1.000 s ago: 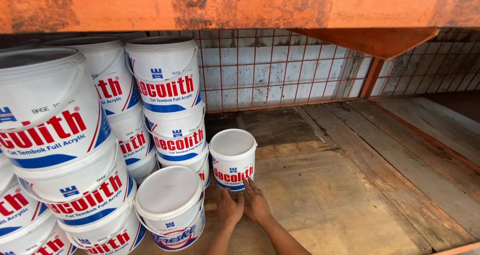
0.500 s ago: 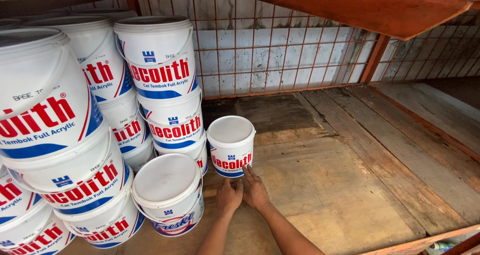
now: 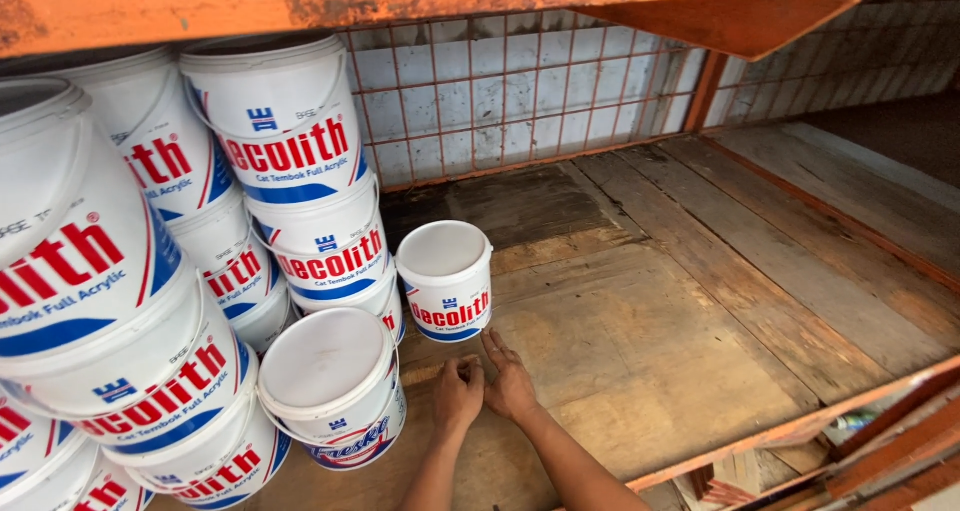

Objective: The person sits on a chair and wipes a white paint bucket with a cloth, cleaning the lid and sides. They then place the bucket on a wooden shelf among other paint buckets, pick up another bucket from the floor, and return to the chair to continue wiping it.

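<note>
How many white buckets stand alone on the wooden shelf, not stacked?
2: the far bucket beside the stacks, just beyond the right hand; the near bucket left of the left hand. More may hide behind the stacks.
</note>
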